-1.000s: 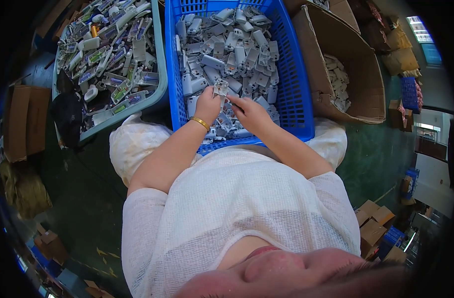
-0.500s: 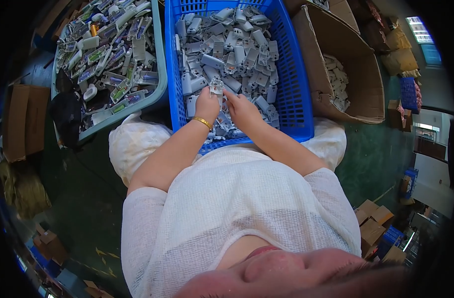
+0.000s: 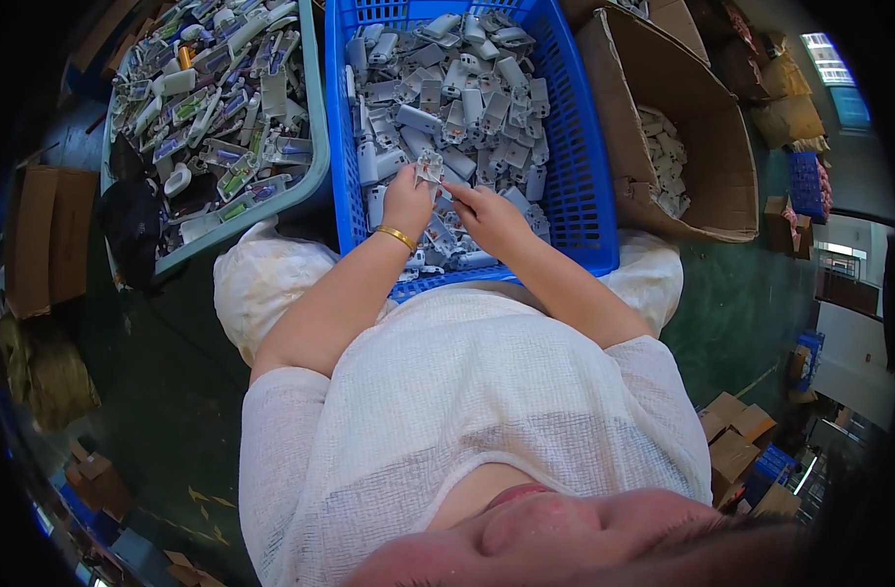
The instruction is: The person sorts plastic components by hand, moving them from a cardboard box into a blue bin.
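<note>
A small white plastic casing (image 3: pixel 429 165) with inner ribs is pinched in the fingers of my left hand (image 3: pixel 408 203), which wears a gold-coloured bracelet at the wrist. Beside it, my right hand (image 3: pixel 492 221) reaches toward the casing with its index finger at the lower edge. The other right fingers curl under, and whatever they hold is hidden. Both hands are over the near part of a blue plastic basket (image 3: pixel 577 147), filled with a heap of similar white and grey plastic casings (image 3: pixel 457 103).
A pale green tub (image 3: pixel 318 108) of mixed plastic pieces stands to the left, with a black bag (image 3: pixel 130 215) at its side. At right is a cardboard box (image 3: pixel 614 117) holding white parts. White sacks (image 3: pixel 271 279) flank the basket's near end. Green floor lies around.
My right hand has moved slightly, its index finger still at the casing. The casing has turned a little in my left hand and sits slightly higher.
</note>
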